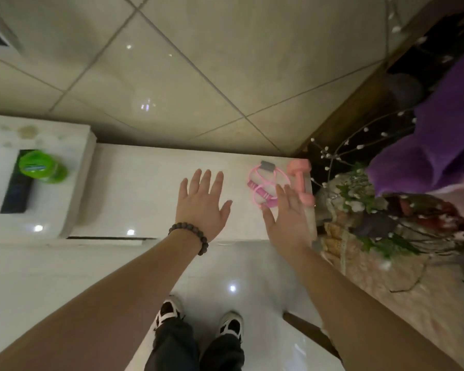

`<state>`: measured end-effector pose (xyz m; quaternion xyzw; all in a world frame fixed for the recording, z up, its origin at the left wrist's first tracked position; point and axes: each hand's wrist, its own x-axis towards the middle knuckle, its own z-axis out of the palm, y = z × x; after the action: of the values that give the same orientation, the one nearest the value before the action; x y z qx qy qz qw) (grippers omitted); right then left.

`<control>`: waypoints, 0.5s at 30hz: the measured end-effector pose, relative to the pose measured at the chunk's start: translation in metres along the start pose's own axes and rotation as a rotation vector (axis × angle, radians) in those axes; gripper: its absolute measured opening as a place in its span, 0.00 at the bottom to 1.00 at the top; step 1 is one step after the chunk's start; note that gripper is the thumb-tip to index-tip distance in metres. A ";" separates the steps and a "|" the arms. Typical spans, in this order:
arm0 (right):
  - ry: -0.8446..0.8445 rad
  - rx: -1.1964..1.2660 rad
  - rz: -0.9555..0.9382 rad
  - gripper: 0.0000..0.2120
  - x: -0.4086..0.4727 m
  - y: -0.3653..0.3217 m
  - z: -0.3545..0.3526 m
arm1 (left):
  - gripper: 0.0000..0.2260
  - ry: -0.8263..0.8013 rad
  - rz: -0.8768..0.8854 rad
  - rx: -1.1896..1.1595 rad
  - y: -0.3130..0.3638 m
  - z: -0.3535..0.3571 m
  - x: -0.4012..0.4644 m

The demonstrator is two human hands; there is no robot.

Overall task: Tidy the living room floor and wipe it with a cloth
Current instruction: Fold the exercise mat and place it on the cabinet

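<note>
A pink resistance band with a grey tab (265, 183) lies on a low white cabinet top (145, 188), at its right end. A pink dumbbell (302, 180) rests right beside it, at the cabinet's right edge. My right hand (288, 218) hovers over the near side of both, fingers spread, holding nothing. My left hand (202, 203), with a bead bracelet on the wrist, is spread flat above the bare cabinet top to the left of the band. No cloth is in view.
A green bottle (42, 167) and a dark remote (18, 183) sit on a raised white block at left. To the right stand a vase of branches (359, 199), a purple cloth-covered seat (439, 135) and a patterned cover. My shoes (198, 317) stand on glossy white floor.
</note>
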<state>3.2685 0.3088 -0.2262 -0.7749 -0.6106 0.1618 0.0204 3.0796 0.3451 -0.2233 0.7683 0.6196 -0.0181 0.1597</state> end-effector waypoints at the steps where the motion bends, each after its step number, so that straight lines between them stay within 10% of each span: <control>1: -0.010 0.025 -0.007 0.29 -0.009 -0.009 -0.011 | 0.29 -0.006 -0.022 0.000 -0.003 -0.014 -0.013; 15: -0.055 0.011 -0.329 0.28 -0.125 -0.092 -0.153 | 0.30 0.122 -0.463 -0.104 -0.021 -0.169 -0.207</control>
<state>3.1987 0.2382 -0.0315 -0.6598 -0.7286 0.1809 0.0340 2.9828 0.1982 -0.0206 0.5963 0.7877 0.0239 0.1528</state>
